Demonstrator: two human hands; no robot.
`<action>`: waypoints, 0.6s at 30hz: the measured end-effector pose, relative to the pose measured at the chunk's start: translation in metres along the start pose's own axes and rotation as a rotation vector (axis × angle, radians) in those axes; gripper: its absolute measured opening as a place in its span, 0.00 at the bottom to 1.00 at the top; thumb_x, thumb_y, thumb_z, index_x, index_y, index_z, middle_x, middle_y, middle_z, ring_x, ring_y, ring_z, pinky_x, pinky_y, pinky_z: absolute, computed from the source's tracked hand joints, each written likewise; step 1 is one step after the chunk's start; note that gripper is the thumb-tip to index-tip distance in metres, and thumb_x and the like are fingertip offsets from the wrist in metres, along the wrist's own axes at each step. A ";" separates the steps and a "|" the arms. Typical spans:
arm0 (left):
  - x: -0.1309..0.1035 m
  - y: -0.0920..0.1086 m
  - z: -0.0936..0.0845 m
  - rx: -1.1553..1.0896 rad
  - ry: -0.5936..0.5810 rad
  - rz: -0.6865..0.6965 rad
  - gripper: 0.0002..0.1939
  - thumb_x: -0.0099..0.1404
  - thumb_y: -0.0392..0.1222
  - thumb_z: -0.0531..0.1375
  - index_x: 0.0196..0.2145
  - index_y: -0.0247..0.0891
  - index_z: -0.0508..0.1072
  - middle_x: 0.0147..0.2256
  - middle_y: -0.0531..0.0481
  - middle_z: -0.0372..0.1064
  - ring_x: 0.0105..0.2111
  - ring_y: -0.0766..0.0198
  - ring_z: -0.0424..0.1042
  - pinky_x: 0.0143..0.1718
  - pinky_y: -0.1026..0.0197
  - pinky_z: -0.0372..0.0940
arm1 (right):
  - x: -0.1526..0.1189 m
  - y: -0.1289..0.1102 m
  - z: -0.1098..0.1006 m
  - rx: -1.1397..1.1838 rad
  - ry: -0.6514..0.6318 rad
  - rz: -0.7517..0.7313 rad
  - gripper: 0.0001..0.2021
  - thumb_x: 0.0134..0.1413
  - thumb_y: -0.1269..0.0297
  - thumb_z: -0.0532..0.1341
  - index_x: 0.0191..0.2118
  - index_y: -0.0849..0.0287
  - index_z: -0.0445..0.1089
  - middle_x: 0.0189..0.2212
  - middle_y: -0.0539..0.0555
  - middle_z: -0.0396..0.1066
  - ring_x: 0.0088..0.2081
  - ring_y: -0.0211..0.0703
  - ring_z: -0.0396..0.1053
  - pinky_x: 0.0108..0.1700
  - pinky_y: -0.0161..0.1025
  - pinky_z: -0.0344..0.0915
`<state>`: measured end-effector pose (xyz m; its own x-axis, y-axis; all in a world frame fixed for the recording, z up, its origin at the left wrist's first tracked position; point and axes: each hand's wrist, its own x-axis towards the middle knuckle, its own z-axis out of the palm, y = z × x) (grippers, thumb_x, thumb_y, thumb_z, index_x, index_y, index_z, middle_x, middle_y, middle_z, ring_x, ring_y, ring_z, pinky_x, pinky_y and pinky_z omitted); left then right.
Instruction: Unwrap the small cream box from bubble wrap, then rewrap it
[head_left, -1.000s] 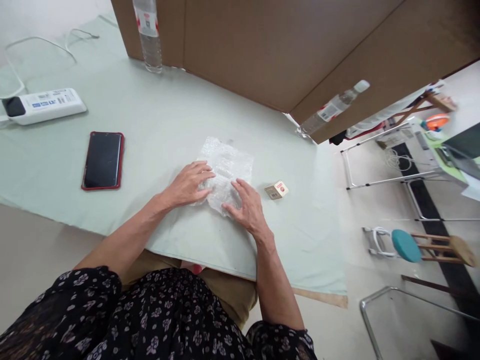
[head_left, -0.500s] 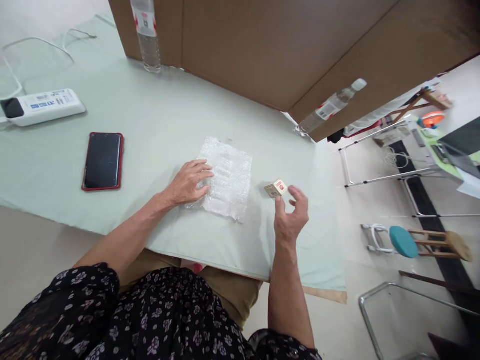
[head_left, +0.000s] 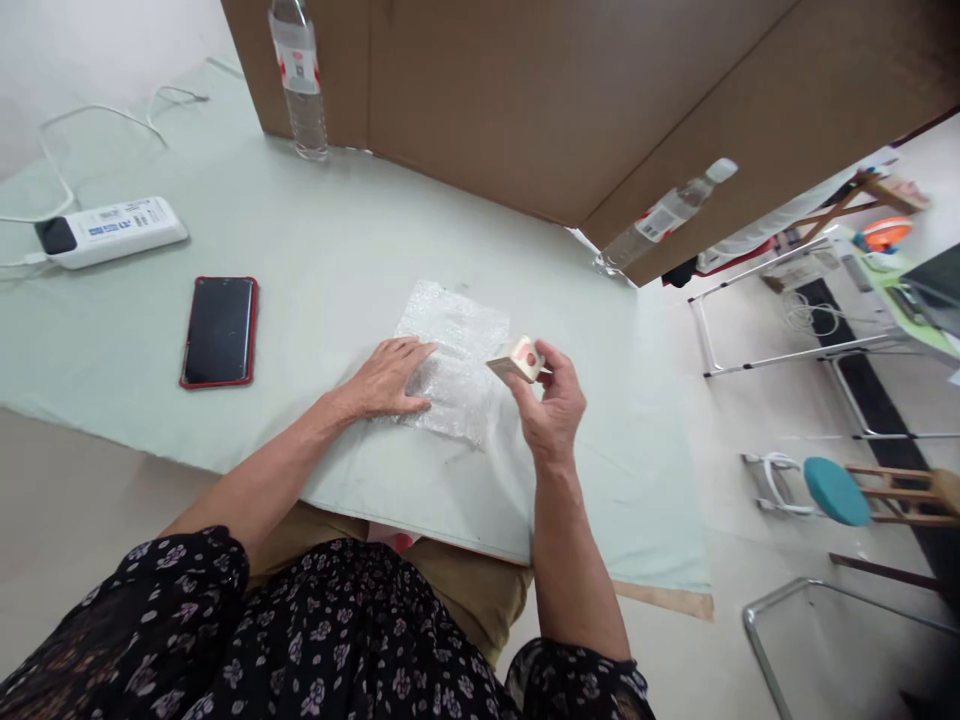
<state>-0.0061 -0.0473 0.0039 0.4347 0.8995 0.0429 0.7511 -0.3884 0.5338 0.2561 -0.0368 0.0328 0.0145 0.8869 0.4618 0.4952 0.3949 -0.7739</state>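
Right hand is raised above the table, fingers closed on a small box. The box sits at the fingertips, thumb on its near side, other fingers on the far side, red mark facing up. It hangs over the right edge of the bubble wrap, clear of the table.

Left hand lies flat on the wrap's left part, fingers together and extended, pressing it down.

Phone lies well to the left. Power strip farther left. Two bottles stand against the cardboard box.
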 end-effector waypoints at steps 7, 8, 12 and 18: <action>0.001 -0.003 0.003 -0.015 0.029 0.008 0.49 0.58 0.53 0.66 0.70 0.38 0.49 0.67 0.34 0.55 0.67 0.43 0.55 0.67 0.42 0.51 | -0.011 0.020 0.055 0.014 -0.417 -0.087 0.25 0.54 0.65 0.64 0.58 0.53 0.68 0.56 0.59 0.72 0.56 0.52 0.70 0.51 0.48 0.72; 0.001 -0.003 0.004 -0.014 0.035 0.012 0.49 0.58 0.52 0.66 0.70 0.39 0.49 0.67 0.34 0.56 0.67 0.43 0.56 0.66 0.42 0.51 | -0.013 0.024 0.057 -0.003 -0.454 -0.085 0.25 0.54 0.66 0.64 0.59 0.53 0.67 0.57 0.59 0.72 0.57 0.52 0.69 0.53 0.49 0.71; 0.001 -0.003 0.004 -0.004 0.029 0.013 0.48 0.58 0.52 0.66 0.70 0.36 0.50 0.66 0.32 0.57 0.66 0.42 0.57 0.66 0.42 0.52 | -0.013 0.028 0.055 -0.032 -0.504 -0.071 0.27 0.55 0.67 0.61 0.62 0.53 0.65 0.58 0.58 0.70 0.58 0.51 0.68 0.56 0.48 0.69; 0.001 -0.003 0.002 -0.006 0.014 0.007 0.49 0.58 0.51 0.66 0.69 0.35 0.50 0.66 0.32 0.57 0.67 0.43 0.56 0.67 0.43 0.50 | -0.011 0.021 0.053 -0.043 -0.499 -0.041 0.27 0.53 0.69 0.61 0.60 0.53 0.66 0.57 0.58 0.71 0.55 0.50 0.70 0.56 0.49 0.69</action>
<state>-0.0069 -0.0460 0.0012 0.4334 0.8993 0.0584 0.7448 -0.3939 0.5387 0.2203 -0.0254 -0.0119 -0.4177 0.8817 0.2196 0.5221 0.4307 -0.7362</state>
